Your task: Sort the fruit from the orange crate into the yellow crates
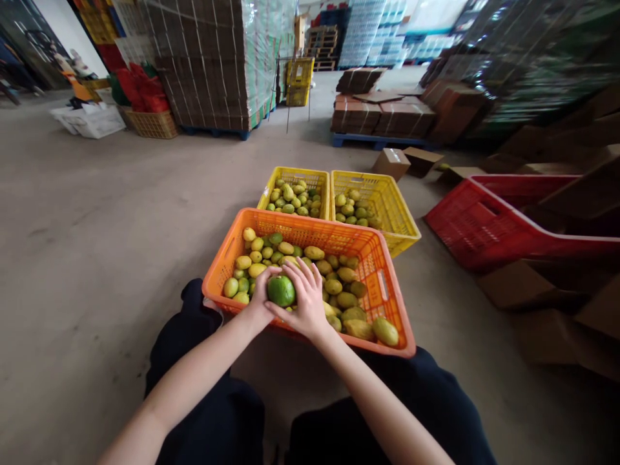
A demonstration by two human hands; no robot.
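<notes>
Both my hands hold one round, glossy green fruit (pixel 281 291) above the near side of an orange plastic crate (pixel 376 268). My left hand (pixel 260 298) curls round the fruit's left side. My right hand (pixel 309 298) closes on it from the right, fingers over the top and thumb below. Under my hands the crate holds many oval yellow and green fruits (pixel 346 299), some hidden by my hands. One larger yellow-green fruit (pixel 385 331) lies in the near right corner. The crate stands between my knees.
Two yellow crates, a left one (pixel 272 187) and a right one (pixel 394 216), hold similar fruit just beyond. A red crate (pixel 465 219) stands right, with open cardboard boxes (pixel 520 290) around it. Further back are a wrapped pallet stack (pixel 203 64) and cartons on a blue pallet (pixel 368 139).
</notes>
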